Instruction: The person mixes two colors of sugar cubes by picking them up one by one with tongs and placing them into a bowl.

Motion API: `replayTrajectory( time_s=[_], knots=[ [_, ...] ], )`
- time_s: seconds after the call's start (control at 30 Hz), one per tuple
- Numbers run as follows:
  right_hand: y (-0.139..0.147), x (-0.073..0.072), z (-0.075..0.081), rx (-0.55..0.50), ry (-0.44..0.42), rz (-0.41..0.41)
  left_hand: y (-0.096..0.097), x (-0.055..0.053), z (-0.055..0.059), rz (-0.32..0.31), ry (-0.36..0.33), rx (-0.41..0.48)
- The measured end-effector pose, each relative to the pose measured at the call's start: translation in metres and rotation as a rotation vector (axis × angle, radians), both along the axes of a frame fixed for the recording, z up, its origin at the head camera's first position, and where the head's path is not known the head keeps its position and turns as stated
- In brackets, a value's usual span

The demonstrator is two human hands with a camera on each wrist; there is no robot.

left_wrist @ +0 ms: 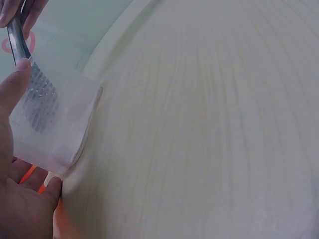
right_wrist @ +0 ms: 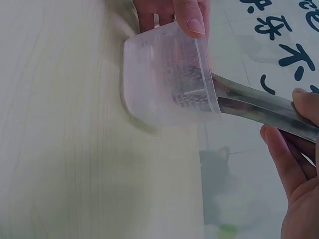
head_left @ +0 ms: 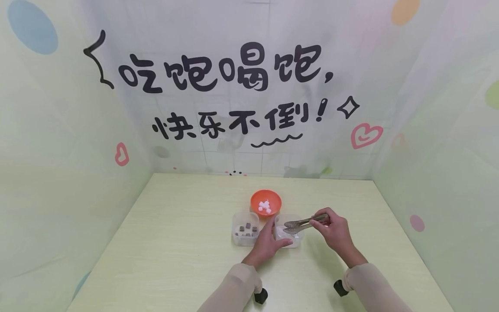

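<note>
My left hand (head_left: 266, 243) grips a translucent plastic box (right_wrist: 144, 82), thumb over its near rim and fingers along its left side. My right hand (head_left: 337, 232) holds metal tongs (right_wrist: 254, 103) by their arms, thumb on one side and fingers on the other. The perforated tong tips are down inside that box, seen blurred through its wall in the right wrist view. Something whitish shows at the box's bottom. Just behind, an orange bowl (head_left: 255, 210) carries several small white cubes (head_left: 264, 205).
A second translucent box (head_left: 235, 223) stands left of my left hand, with several dark grey-brown cubes (head_left: 248, 225) in it. The pale wooden table (head_left: 175, 229) is enclosed by printed fabric walls (head_left: 249, 164) at the back and sides.
</note>
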State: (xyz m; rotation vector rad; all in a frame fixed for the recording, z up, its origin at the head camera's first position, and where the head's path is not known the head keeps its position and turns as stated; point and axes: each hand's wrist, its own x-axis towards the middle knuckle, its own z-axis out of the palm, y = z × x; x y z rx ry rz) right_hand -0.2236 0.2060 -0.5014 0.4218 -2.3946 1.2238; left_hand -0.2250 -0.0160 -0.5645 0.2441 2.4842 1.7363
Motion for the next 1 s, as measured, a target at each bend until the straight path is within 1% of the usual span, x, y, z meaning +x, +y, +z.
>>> replayTrajectory(
  time_s=[0.47,0.77,0.9,1.0],
  knots=[
    [-0.0059,-0.0004,-0.0008,0.109,-0.009,0.022,-0.0003,-0.0003,-0.0022,-0.011,0.013,0.01],
    [-0.0067,-0.0002,0.0023,0.07,-0.002,0.018,-0.0011,0.0,-0.0004,-0.014,0.002,0.01],
    [-0.0069,-0.0011,0.0031,0.083,0.01,0.02,-0.0012,0.0003,0.0001,-0.012,-0.002,0.008],
    [-0.0073,-0.0016,0.0031,0.104,-0.006,0.032,-0.001,-0.0001,0.0,-0.011,0.003,0.003]
  ],
)
